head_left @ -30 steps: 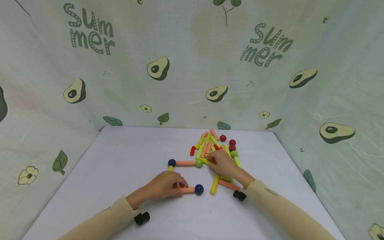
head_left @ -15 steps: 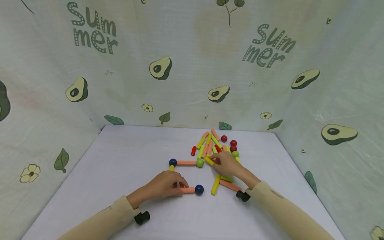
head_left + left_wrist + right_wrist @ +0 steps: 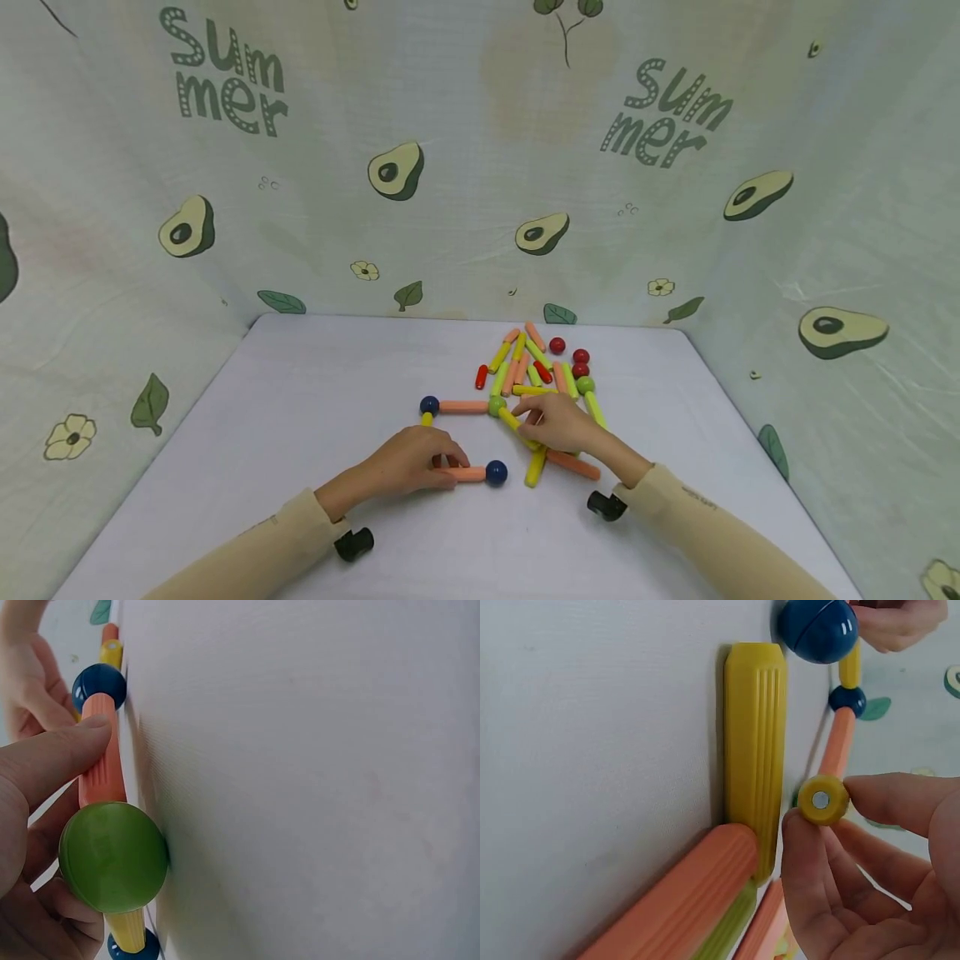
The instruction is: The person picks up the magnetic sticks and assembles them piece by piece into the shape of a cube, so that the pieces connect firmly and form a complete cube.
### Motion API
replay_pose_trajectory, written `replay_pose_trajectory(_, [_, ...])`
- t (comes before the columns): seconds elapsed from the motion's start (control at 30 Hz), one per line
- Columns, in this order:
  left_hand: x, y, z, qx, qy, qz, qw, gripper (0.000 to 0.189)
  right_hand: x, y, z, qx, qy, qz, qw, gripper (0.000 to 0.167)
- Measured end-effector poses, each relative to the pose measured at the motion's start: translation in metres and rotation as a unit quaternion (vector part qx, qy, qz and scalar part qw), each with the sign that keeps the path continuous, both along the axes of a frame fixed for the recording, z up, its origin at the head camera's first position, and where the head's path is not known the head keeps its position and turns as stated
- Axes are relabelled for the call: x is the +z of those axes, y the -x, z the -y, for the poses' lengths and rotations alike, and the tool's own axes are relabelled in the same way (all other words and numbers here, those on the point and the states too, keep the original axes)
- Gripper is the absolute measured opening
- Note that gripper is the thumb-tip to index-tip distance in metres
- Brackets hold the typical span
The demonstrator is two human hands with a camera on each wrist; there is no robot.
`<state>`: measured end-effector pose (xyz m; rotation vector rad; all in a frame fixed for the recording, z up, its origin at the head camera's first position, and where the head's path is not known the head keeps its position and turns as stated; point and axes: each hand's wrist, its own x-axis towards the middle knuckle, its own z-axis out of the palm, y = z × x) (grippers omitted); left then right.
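Observation:
My left hand (image 3: 405, 460) pinches a salmon magnetic rod (image 3: 468, 474). A dark blue ball (image 3: 496, 473) sits at its right end; a green ball (image 3: 112, 856) joins its other end in the left wrist view. From that ball a yellow rod (image 3: 126, 930) leads to another blue ball (image 3: 430, 405). A second salmon rod (image 3: 463, 407) links this blue ball to a light green ball (image 3: 497, 407). Between thumb and fingertips, my right hand (image 3: 561, 418) pinches a yellow rod (image 3: 510, 418), its far end at the light green ball. The rod's near end shows a metal disc (image 3: 820, 800).
Loose yellow, salmon, green and red rods lie piled behind my right hand, with several red balls (image 3: 557, 345) at the back. A loose yellow rod (image 3: 754, 742) and a salmon rod (image 3: 573, 465) lie just in front of that hand. Printed cloth (image 3: 465, 208) walls the table.
My right hand has turned the yellow rod so that it slants toward the front right, one end now at the light green ball. The left hand holds still.

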<state>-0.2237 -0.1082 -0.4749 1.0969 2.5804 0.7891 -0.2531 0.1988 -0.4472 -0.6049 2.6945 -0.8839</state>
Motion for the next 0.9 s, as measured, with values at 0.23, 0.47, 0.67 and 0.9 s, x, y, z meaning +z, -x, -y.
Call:
replay_pose_trajectory(0.23, [-0.001, 0.0, -0.001, -0.003, -0.003, -0.004, 1.0, 0.024, -0.003, 0.001, 0.005, -0.03, 0.006, 0.034, 0.999, 0.031])
replay_pose_trajectory(0.47, [-0.002, 0.002, 0.001, -0.005, -0.007, -0.006, 1.0, 0.023, 0.001, 0.001, 0.015, -0.054, 0.019, 0.084, 0.9948, 0.035])
replay_pose_trajectory(0.67, [-0.002, 0.002, 0.0, -0.008, -0.009, -0.011, 0.9999, 0.023, -0.001, 0.003, 0.022, -0.059, 0.063, 0.139, 0.9865, 0.042])
replay_pose_trajectory(0.9, [-0.002, 0.003, -0.001, -0.003, -0.009, -0.001, 1.0, 0.025, -0.01, 0.004, 0.029, -0.069, 0.094, 0.171, 0.9783, 0.049])
